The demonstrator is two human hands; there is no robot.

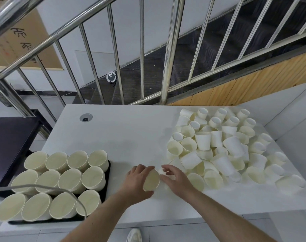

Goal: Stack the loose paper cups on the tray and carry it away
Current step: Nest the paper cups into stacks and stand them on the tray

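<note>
Cream paper, rim towards the camera: that is the cup point(151, 179) held in the left hand point(137, 180), whose fingers and thumb curl round its wall just above the white table point(124, 135). Whether it is a single cup or the top of a short stack I cannot tell, since the hand hides its sides. Just beside it, the right hand point(175, 179) rests low on the table with its fingers loosely spread, the tips touching or nearly touching another cup point(162, 172) that is pale and hard to make out; it grips nothing that I can see.

To the left, at the near corner of the table, stands the black tray point(108, 173), filled with three rows of four stacks of cups point(61, 182), all mouths up. A grey cable point(43, 186) loops over the nearer stacks.

Farther off to the right lies the heap of loose cups point(224, 147), many tipped on their sides, some upright, spreading to the far edge. Behind the table rises a steel stair railing point(141, 49).

The step in hand looks like gathering: nesting loose cups into the one held. A great many remain, so the carrying is far off. Next, I judge, the right hand must take a cup from the heap's near edge and slide it squarely into the held one, without crushing the thin wall.
</note>
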